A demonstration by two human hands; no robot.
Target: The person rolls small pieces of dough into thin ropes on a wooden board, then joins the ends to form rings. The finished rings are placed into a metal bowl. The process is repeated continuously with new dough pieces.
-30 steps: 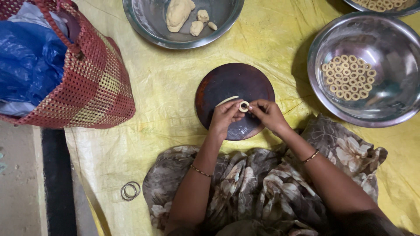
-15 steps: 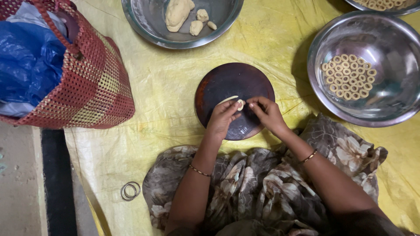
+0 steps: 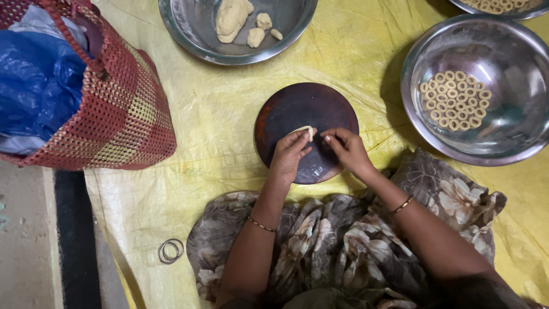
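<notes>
1. Dough strip [image 3: 305, 131], pale and thin, lies on the dark round board [image 3: 306, 131], pinched at its near end by the fingertips of our left hand [image 3: 289, 155].
2. Our left hand is curled, thumb and forefinger closed on the strip, wrist pointing back toward our lap.
3. Our right hand [image 3: 349, 150] rests just beside the left on the same board, fingers bent down onto the wood; we cannot tell whether it touches the strip or grips anything.
4. A thin bangle sits on each wrist, and below the hands our patterned brown cloth [image 3: 343, 246] covers our lap.
5. Under the board spreads a yellow sheet [image 3: 217, 137].
6. To the right of our right hand stands a steel bowl [image 3: 514, 131] holding many small dough rings [image 3: 456, 100].
7. Beyond the hands, well apart, another steel bowl [image 3: 194, 34] holds a large lump of dough [image 3: 231, 18] and a few small pieces.
8. Far to the left of our left hand sits a red woven basket [image 3: 120, 114] with a blue plastic bag [image 3: 37, 86] inside.
9. Near our left elbow, metal rings [image 3: 170, 251] lie at the sheet's edge.
</notes>
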